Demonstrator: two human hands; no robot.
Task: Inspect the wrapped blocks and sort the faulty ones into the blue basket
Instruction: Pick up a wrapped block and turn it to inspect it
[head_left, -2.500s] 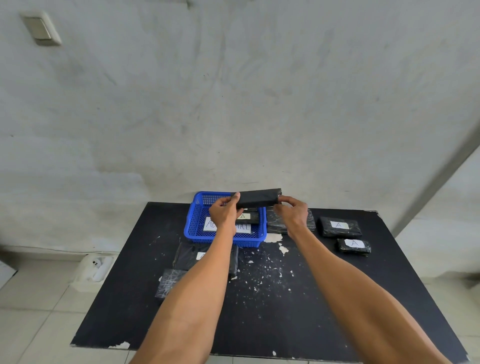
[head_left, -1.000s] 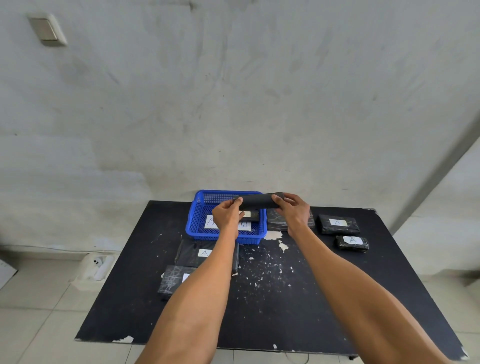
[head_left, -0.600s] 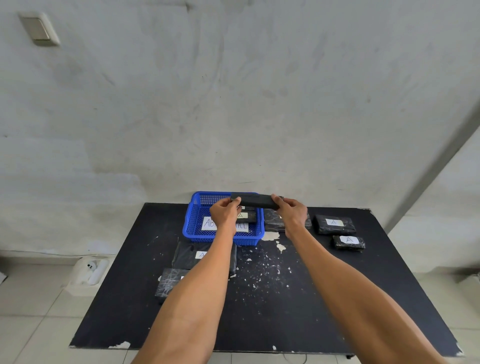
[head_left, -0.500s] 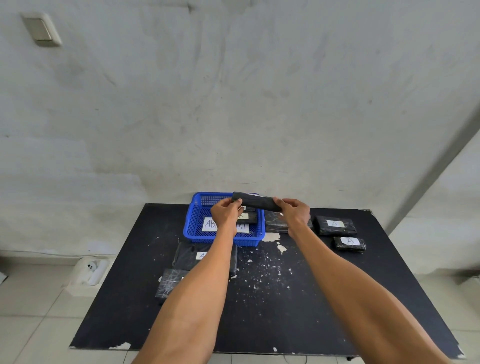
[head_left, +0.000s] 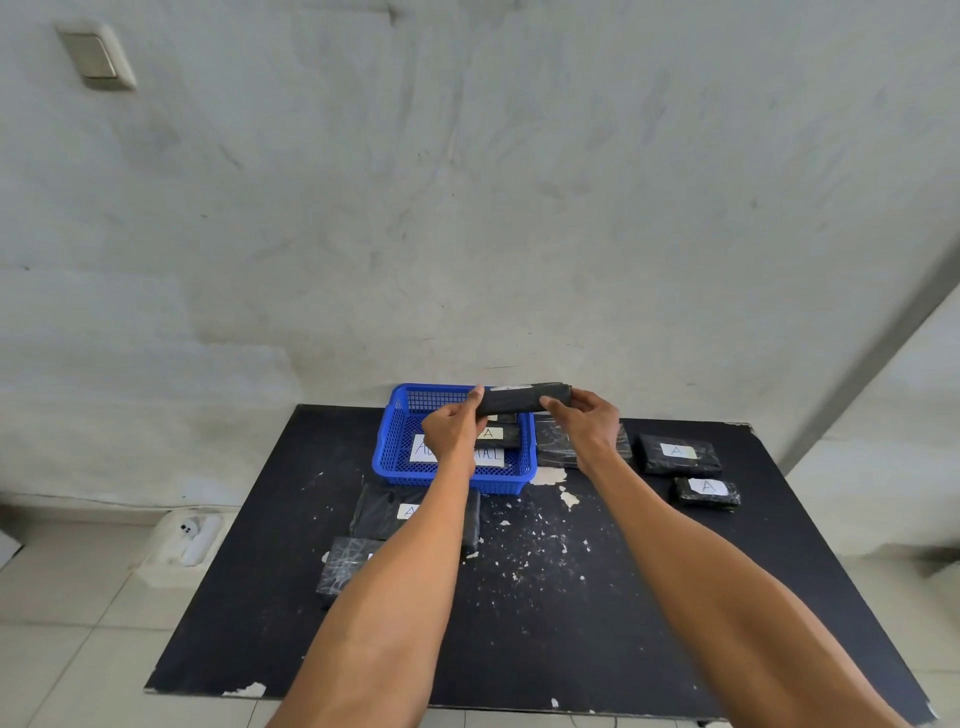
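Both hands hold one black wrapped block (head_left: 522, 399) level in the air above the back right of the blue basket (head_left: 400, 452). My left hand (head_left: 451, 428) pinches its left end and my right hand (head_left: 587, 423) grips its right end. Inside the basket lies a labelled block (head_left: 503, 435) on a white paper sign. More wrapped blocks lie on the black table: two at the right (head_left: 678, 453) (head_left: 706, 492), one behind my right wrist (head_left: 553, 449), two at the left (head_left: 387, 514) (head_left: 345, 569), partly hidden by my left forearm.
The black table (head_left: 571, 623) has chipped white patches in its middle. A grey wall stands right behind it. A white box (head_left: 182, 540) sits on the tiled floor to the left.
The held block has been turned in my hands from a tilted pose to nearly level, staying above the basket's back edge. The other blocks have not moved.
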